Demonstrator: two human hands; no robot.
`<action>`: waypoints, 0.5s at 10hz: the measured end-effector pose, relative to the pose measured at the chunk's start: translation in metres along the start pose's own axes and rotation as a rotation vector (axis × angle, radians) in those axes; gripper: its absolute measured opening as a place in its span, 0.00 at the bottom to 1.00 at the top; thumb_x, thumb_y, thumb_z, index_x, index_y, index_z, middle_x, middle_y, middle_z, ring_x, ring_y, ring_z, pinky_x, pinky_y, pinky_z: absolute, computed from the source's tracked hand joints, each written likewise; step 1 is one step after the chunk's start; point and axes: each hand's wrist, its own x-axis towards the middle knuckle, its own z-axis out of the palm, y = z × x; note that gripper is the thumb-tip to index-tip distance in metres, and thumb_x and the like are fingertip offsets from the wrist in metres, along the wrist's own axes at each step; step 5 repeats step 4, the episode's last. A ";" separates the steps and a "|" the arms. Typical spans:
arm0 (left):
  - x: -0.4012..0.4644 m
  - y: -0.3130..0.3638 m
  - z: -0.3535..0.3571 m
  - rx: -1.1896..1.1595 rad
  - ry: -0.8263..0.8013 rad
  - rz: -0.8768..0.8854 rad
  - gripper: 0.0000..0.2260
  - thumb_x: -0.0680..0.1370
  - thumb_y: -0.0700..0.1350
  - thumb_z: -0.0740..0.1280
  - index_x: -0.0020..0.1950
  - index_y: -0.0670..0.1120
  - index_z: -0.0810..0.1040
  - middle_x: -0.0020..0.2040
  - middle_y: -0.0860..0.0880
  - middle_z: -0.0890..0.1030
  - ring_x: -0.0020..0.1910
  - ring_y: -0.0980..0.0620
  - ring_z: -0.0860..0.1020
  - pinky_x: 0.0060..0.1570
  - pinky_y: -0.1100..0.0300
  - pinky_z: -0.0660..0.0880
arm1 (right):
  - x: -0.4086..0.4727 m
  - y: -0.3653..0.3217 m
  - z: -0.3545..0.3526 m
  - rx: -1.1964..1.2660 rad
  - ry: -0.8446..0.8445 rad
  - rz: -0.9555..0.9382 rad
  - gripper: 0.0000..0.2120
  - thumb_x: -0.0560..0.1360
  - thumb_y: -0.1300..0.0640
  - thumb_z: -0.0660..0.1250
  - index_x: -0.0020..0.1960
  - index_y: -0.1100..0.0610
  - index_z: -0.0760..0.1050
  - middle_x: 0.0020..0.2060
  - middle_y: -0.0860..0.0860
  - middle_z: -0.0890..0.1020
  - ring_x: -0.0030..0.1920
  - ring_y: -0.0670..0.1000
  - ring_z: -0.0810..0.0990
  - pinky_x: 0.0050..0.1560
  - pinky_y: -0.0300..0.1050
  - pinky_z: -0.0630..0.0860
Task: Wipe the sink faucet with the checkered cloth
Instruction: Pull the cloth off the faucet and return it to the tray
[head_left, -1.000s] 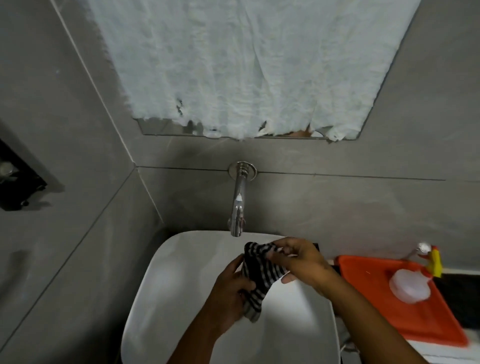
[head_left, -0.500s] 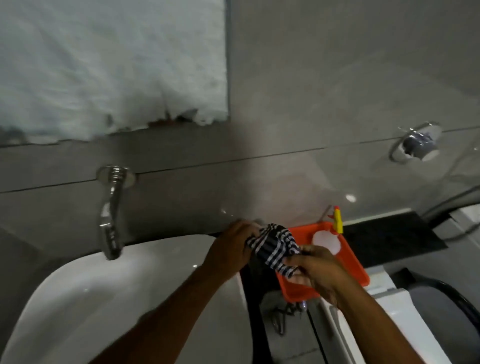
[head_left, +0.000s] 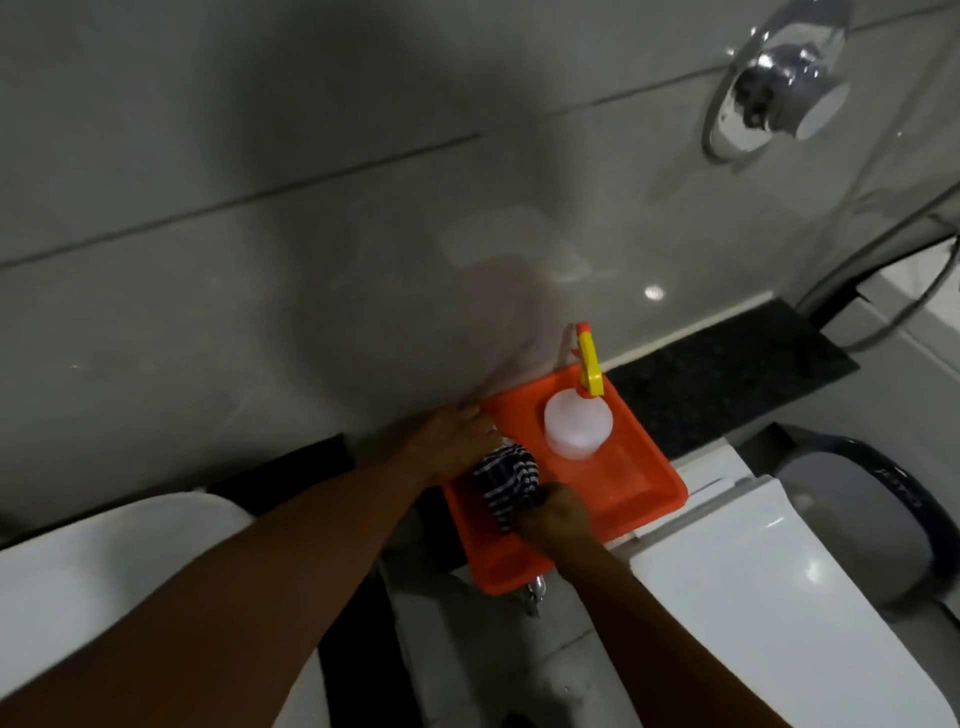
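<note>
Orange tray (head_left: 631, 499), spray bottle (head_left: 576, 423) beside checkered cloth (head_left: 505, 480) gripped by both hands.

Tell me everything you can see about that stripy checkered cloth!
The checkered cloth is dark with thin white lines crossing it, soft and bunched into a crumpled lump. It sits over the near left part of the orange tray, beside the spray bottle but apart from it. The left hand is at its far edge and the right hand grips its near end.
</note>
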 end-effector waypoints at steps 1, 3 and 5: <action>0.002 0.006 0.010 0.020 -0.029 -0.027 0.08 0.68 0.43 0.77 0.46 0.48 0.85 0.41 0.50 0.85 0.41 0.49 0.84 0.40 0.59 0.82 | 0.010 0.000 0.009 -0.121 -0.088 -0.019 0.21 0.76 0.63 0.68 0.68 0.64 0.71 0.64 0.62 0.78 0.65 0.59 0.77 0.66 0.50 0.75; -0.009 0.016 -0.003 -0.044 -0.193 -0.159 0.17 0.81 0.40 0.54 0.66 0.44 0.75 0.63 0.43 0.78 0.63 0.44 0.76 0.64 0.52 0.72 | -0.002 -0.010 0.017 -0.370 -0.157 -0.042 0.22 0.80 0.57 0.65 0.72 0.60 0.68 0.70 0.59 0.74 0.69 0.56 0.74 0.68 0.45 0.71; -0.031 0.009 -0.027 -0.062 -0.239 -0.202 0.16 0.80 0.39 0.58 0.68 0.43 0.72 0.66 0.41 0.73 0.66 0.40 0.71 0.66 0.47 0.69 | -0.025 -0.037 0.015 -0.422 -0.075 -0.124 0.24 0.79 0.58 0.66 0.72 0.62 0.67 0.71 0.60 0.73 0.70 0.56 0.73 0.71 0.46 0.69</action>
